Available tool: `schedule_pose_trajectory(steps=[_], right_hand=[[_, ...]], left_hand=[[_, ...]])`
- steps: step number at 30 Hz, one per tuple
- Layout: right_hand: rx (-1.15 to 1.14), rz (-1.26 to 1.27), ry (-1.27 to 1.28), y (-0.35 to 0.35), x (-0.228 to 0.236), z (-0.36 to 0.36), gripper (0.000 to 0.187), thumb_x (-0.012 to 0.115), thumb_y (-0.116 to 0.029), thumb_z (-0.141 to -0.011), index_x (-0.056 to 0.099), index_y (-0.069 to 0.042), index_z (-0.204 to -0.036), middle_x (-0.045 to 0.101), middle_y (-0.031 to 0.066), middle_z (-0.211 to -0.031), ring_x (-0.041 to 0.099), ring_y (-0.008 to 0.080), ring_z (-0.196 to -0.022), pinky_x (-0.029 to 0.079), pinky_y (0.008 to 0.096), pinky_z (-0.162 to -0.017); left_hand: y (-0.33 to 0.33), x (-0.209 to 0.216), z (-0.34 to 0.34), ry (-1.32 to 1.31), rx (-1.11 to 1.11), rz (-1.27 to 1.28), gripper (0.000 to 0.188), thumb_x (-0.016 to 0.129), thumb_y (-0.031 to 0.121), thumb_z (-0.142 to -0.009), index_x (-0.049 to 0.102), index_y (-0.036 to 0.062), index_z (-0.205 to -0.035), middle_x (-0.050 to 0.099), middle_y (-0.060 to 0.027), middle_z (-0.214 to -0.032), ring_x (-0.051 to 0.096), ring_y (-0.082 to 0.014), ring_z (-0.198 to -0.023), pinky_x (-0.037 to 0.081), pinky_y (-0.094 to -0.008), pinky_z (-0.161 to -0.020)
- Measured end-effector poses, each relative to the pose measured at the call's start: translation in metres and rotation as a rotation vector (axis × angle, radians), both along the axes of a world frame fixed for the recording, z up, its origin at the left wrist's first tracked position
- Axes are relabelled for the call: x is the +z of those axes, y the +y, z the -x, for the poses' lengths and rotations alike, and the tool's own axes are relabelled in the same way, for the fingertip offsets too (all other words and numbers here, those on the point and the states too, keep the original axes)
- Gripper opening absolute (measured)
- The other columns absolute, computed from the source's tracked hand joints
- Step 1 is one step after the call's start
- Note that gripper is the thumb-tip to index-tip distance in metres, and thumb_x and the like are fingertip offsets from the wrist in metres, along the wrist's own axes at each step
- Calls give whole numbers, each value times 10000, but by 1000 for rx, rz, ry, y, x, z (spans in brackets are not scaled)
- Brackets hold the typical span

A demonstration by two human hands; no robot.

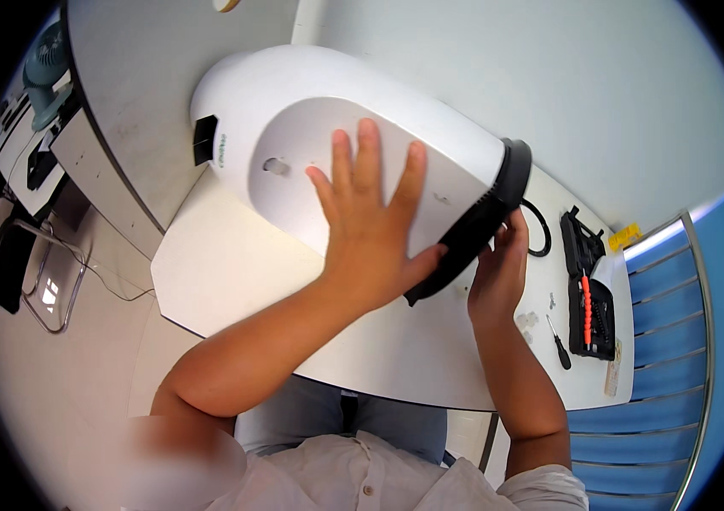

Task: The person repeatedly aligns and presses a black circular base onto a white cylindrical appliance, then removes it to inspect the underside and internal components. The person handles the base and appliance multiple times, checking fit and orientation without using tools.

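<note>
A large white rounded appliance housing (430, 106) with a scooped hollow and a black base (473, 230) lies tilted on the white table. Over its hollow my left hand (366, 230) is spread, palm toward the shell, fingers stretched out and thumb at the edge of the black base. Whether the palm presses on the shell, I cannot tell. Below the base's right end my right hand (502, 272) is curled upward, its fingers against the black rim. Part of its grip is hidden. A black cable loop (541, 228) sticks out beside that hand.
Right of my right hand lie a black-handled screwdriver (560, 345), small metal screws (552, 300) and an open black tool case (588, 315) with an orange flexible shaft (586, 311). A yellow object (624, 237) sits at the table's far right edge, near a metal-railed chair (694, 341).
</note>
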State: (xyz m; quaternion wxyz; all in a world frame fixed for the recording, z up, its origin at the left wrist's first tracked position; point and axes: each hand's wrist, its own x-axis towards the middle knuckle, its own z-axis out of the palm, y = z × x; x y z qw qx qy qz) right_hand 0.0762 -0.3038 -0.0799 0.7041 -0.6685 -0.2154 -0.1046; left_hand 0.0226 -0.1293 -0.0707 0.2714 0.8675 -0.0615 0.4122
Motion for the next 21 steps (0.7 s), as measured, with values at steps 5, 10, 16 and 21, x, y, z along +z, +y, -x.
schedule_pose_trajectory(steps=[5, 10, 16, 21], right_hand=[[148, 273, -41, 9, -1, 38, 898, 756, -325, -768, 237, -30, -1438, 359, 125, -1368, 433, 274, -1240, 463, 416, -939], [78, 282, 22, 9, 14, 41, 648, 667, -51, -758, 383, 35, -1334, 445, 142, -1277, 553, 240, -1128, 574, 329, -793], [99, 172, 117, -6, 14, 40, 517, 630, -1, -730, 480, 50, -1223, 501, 128, -1227, 584, 240, -1111, 592, 304, -750], [118, 193, 73, -7, 22, 40, 499, 617, 13, -672, 498, 50, -1154, 468, 102, -1206, 532, 229, -1128, 592, 287, -739]], left_hand=[[1, -4, -5, -97, -21, -13, 1089, 779, 330, -653, 140, 93, -1502, -63, -335, -1506, -62, -574, -1359, 9, -757, -969], [7, -6, -10, -155, 8, -62, 1084, 761, 381, -657, 148, 99, -1505, -81, -295, -1521, -62, -545, -1377, 36, -732, -995], [3, -2, -8, -236, -47, -180, 882, 732, 208, -702, 309, 107, -1468, -145, -263, -1517, -89, -460, -1412, 144, -608, -1069], [7, -2, -9, -285, -69, -193, 702, 699, 115, -703, 489, 162, -1371, -155, -237, -1523, -95, -442, -1419, 177, -593, -1074]])
